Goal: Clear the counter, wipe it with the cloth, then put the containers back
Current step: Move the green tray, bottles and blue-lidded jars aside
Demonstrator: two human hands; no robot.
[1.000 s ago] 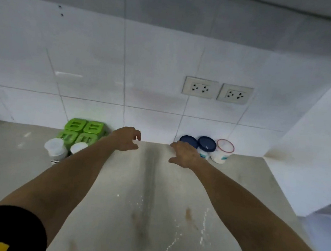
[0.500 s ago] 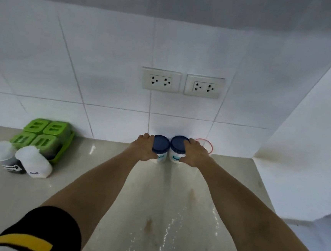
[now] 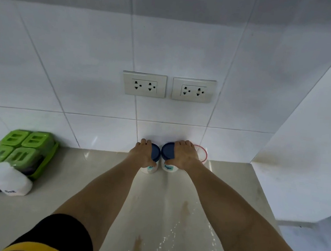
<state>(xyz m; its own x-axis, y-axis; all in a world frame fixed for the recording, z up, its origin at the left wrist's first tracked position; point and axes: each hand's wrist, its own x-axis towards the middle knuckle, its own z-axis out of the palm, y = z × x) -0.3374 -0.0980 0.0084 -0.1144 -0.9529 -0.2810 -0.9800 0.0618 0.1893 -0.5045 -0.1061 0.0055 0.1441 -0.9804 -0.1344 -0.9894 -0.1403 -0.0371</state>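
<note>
Counter (image 3: 87, 188) backed; each hand grips blue-lidded jar.

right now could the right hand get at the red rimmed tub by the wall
Probably yes, once it lets go. The right hand grips the blue-lidded sugar jar, and the red-rimmed tub stands just beyond its fingers with nothing between them.

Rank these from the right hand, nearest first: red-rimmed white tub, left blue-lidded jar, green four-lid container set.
1. Red-rimmed white tub, just right of the right hand.
2. Left blue-lidded jar, under the left hand.
3. Green four-lid container set, far left.
</note>
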